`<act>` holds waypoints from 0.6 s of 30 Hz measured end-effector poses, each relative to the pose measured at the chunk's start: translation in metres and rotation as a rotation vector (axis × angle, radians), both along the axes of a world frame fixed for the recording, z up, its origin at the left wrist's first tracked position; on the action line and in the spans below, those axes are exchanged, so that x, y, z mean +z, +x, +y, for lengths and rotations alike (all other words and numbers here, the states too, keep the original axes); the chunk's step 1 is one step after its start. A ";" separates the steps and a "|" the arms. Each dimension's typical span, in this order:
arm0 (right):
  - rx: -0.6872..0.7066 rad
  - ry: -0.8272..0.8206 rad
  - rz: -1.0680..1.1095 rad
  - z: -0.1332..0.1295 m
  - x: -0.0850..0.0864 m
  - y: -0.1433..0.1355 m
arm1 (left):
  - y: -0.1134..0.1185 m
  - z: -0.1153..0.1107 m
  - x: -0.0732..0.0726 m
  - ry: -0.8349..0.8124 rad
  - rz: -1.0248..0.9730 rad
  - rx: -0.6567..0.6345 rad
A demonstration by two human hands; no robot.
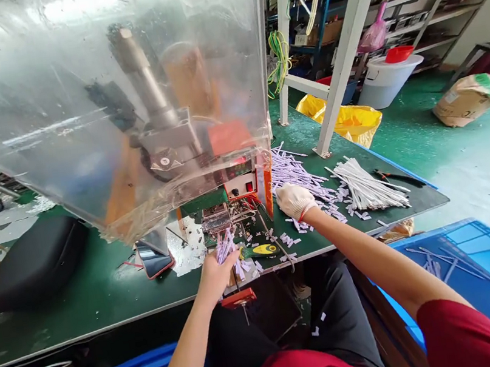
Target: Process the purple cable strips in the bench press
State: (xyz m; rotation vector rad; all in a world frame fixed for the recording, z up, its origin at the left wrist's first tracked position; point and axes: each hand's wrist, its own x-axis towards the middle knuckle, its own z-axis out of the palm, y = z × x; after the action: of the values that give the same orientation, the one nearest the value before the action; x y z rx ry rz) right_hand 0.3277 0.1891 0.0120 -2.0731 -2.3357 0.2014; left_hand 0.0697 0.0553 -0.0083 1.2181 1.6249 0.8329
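Left hand [215, 275]: bare, fingers closed around a bundle of lilac strips [225, 244] at the metal fixture [216, 219], near the tabletop's [108, 289] front edge. Right hand [294, 202] (white-gloved): on the near side of a lilac pile [295, 173]; finger opening and any grip cannot be determined. A yellow-and-green handle [265, 250] lies just right of the left hand. White strips [365, 184] lie farther right.

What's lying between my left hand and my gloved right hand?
The head view shows a yellow-and-green handle, scattered purple pieces and a thin rod between your left hand and right hand.
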 end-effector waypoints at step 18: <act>-0.046 -0.593 1.460 -0.122 0.006 -0.090 | -0.051 -0.055 0.025 0.047 -0.455 0.209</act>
State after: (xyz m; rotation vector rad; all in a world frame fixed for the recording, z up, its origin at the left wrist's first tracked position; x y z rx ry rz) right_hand 0.2378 0.0667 0.0180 -1.1618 -1.2918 1.7868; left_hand 0.0188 0.0004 0.0163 0.8189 1.3732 1.1889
